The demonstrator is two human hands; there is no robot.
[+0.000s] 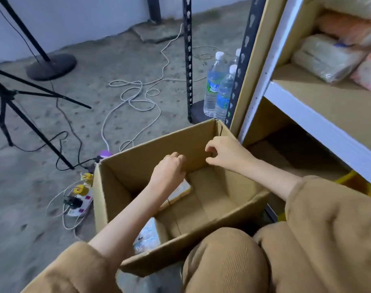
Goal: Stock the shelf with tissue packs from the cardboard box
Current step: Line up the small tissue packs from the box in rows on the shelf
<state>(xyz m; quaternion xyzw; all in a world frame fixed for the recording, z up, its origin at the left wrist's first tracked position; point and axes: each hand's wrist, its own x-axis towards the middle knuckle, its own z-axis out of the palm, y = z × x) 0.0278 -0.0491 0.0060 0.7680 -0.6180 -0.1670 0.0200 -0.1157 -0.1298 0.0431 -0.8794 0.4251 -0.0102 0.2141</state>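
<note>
**Left hand over the pack in a nearly emptied box**

Left hand (169, 170) reaches into the cardboard box (239, 214), fingers curled together just above a yellowish tissue pack (183, 190); contact cannot be told. Pack lies on the box floor, at 5 o'clock from the knuckles, long axis roughly 1–7 o'clock. Right hand (224, 153) hovers near the far wall, fingers loosely curled, holding nothing. Second pack (147, 236) at the near-left corner. Shelf (320, 125) at 3 o'clock; the box wall stands between.
</note>
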